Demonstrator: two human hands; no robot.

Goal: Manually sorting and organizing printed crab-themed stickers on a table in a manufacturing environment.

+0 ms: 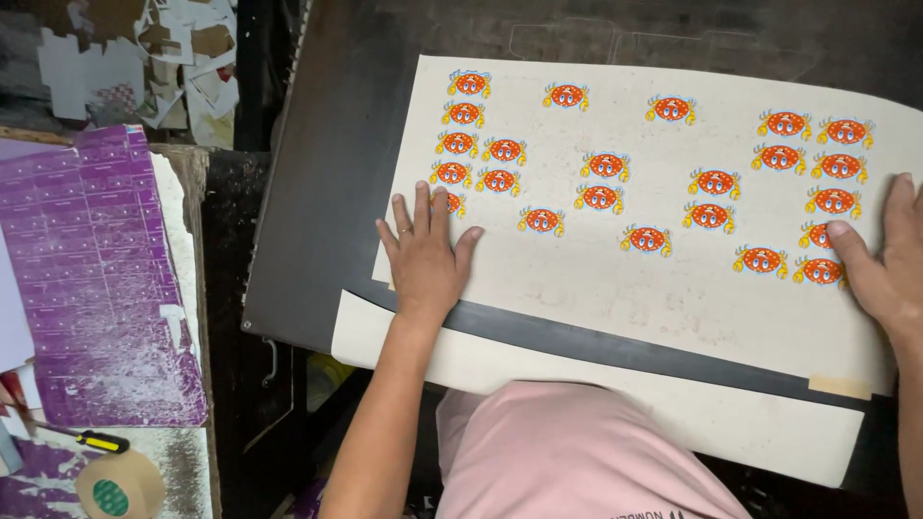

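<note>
A large cream sheet (596, 279) printed with several orange crab pictures (606, 165) lies on a dark flat board (327, 221). My left hand (425, 252) rests flat on the sheet's near left corner, fingers spread, partly covering one crab. My right hand (886, 259) presses flat on the sheet's right edge, the thumb lying by two crabs. Neither hand grips anything. A second plain cream sheet (615, 394) sticks out from under the board toward me.
A purple printed sheet (91, 279) lies on a table at the left. Near its front are a roll of brown tape (117, 485) and a yellow-handled tool (101, 441). Cardboard scraps (163, 53) are piled at the far left. My pink shirt (567, 452) fills the bottom.
</note>
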